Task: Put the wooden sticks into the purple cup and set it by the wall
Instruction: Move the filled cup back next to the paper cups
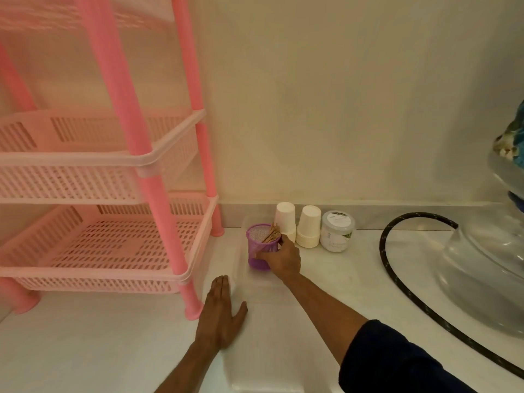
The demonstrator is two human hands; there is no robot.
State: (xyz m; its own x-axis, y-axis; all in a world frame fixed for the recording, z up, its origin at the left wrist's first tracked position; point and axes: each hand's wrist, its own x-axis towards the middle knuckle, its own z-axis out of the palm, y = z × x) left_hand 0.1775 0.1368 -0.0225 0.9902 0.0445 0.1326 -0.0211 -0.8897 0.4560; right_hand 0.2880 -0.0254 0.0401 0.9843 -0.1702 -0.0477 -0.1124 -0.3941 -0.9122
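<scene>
Nearest, the left hand (221, 313) lies flat and palm-down on the white worktop (99, 350), its fingers (219, 287) straight, close together and holding nothing, just beside the front leg of the pink rack (158, 199). It seems to rest on the edge of a clear tray (272, 321) that is hard to make out; if that hand pushes or lifts, the tray could slide and carry the cup with it.

Farther on, the right hand (282, 258) wraps its fingers around the side of the purple cup (262, 246), which stands upright in the tray with the wooden sticks (272, 234) already inside, leaning toward the hand. The cup is near the wall (340, 109) but not against it. A quick shove forward could tip the light mesh cup, and the leaning sticks would likely spill out on the hand's side.

Just behind, two upturned paper cups (297, 225) and a white jar (337, 231) stand by the wall. The hand's knuckles are close to the nearest paper cup, so a push straight back may knock it over. The black hose (388, 268) lies well apart to the right.
</scene>
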